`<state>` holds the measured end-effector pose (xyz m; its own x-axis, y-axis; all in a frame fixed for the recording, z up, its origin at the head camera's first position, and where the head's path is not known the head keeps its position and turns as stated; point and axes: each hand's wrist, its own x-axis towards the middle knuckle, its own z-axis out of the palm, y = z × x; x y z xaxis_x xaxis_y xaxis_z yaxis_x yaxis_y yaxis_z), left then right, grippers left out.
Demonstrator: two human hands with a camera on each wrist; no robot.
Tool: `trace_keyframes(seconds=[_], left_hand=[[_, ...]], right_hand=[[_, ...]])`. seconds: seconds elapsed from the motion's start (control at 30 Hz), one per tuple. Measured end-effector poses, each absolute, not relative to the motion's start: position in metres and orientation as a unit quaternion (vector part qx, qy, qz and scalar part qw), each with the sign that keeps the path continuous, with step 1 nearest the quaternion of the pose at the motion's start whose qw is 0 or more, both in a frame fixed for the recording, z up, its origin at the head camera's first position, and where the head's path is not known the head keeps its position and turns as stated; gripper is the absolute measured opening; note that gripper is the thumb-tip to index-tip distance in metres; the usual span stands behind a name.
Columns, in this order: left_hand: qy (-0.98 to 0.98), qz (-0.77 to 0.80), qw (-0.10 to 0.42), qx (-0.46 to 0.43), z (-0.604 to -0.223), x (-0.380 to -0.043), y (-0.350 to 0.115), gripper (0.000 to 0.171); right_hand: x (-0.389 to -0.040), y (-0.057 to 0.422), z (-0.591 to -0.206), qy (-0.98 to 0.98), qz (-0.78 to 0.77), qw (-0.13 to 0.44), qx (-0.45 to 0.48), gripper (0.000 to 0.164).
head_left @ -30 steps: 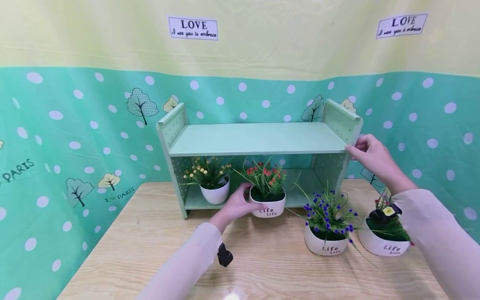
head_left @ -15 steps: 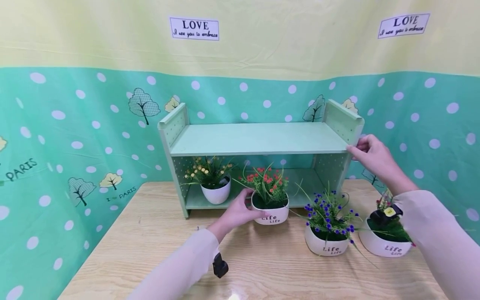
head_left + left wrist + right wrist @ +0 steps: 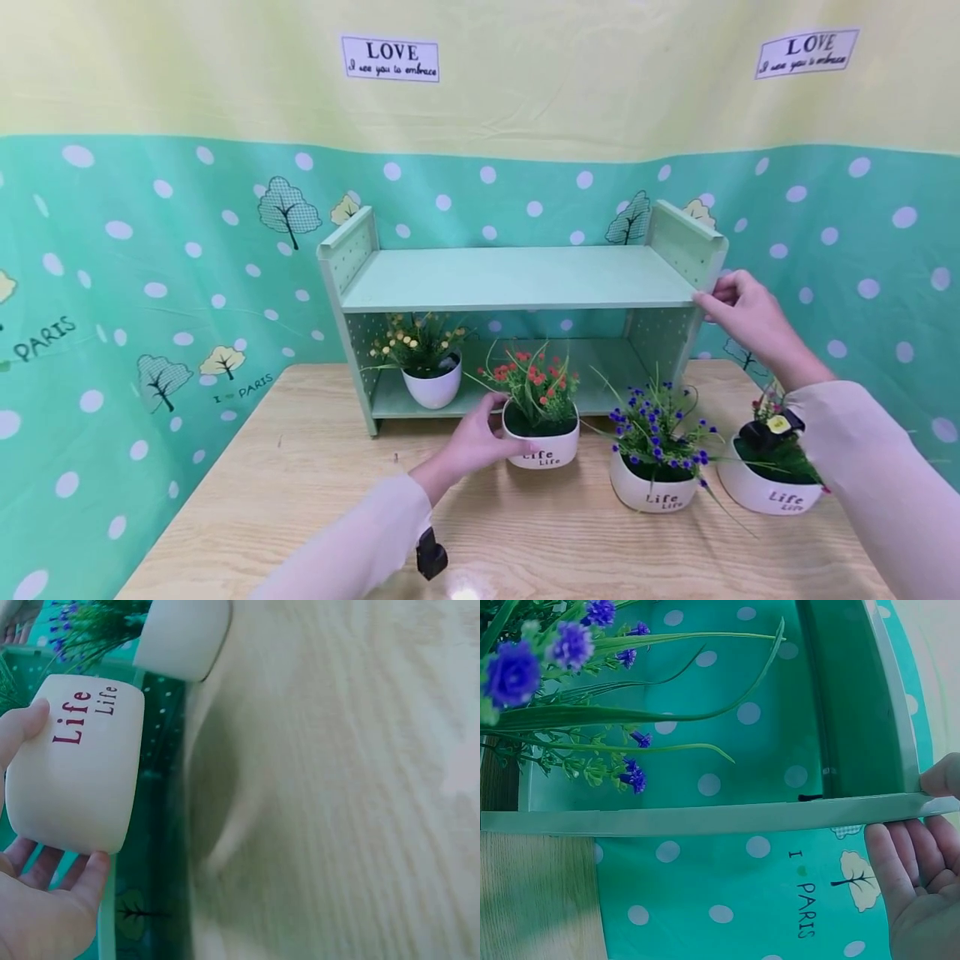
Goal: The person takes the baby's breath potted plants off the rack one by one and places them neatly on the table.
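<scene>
My left hand grips a white oval flowerpot with red artificial flowers, just in front of the lower board of a pale green shelf. In the left wrist view the thumb lies on the lettered face of the pot, and the fingers of that hand support its other side. My right hand holds the front edge of the shelf's right side panel. Seen from the right wrist, the thumb and curled fingers of that hand take the panel edge between them.
A round white pot with yellow flowers stands on the lower board at the left. On the wooden table, a pot with blue-purple flowers and another lettered pot stand at right. A patterned curtain hangs behind.
My left hand has brought the red-flowered pot forward, away from the shelf's lower board, and slightly to the right. The right hand keeps its place on the side panel.
</scene>
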<state>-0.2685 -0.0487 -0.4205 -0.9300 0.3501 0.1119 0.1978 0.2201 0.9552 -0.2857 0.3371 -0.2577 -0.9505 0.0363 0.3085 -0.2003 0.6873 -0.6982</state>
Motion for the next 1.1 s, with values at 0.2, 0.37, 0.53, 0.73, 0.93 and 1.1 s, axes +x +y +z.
trace_keyframes(seconds=[0.2,0.37,0.53,0.73,0.93,1.1], left_hand=[[0.787,0.585,0.075,0.179,-0.431,-0.262,-0.047,0.082],[0.792,0.577,0.074,0.184,-0.437,-0.257,-0.046,0.080],[0.795,0.572,0.072,0.188,-0.443,-0.255,-0.046,0.079],[0.805,0.561,0.075,0.175,-0.454,-0.252,-0.048,0.083],[0.810,0.555,0.075,0.177,-0.459,-0.251,-0.049,0.081],[0.808,0.555,0.084,0.180,-0.459,-0.250,-0.050,0.083]], right_hand=[[-0.286,0.337,-0.257,-0.904,0.399,0.148,0.045,0.067],[-0.286,0.338,-0.258,-0.902,0.403,0.146,0.045,0.064],[-0.286,0.338,-0.258,-0.901,0.407,0.145,0.046,0.062],[-0.286,0.338,-0.258,-0.902,0.403,0.147,0.046,0.064],[-0.286,0.338,-0.258,-0.901,0.405,0.147,0.045,0.064],[-0.286,0.337,-0.258,-0.901,0.406,0.149,0.043,0.065]])
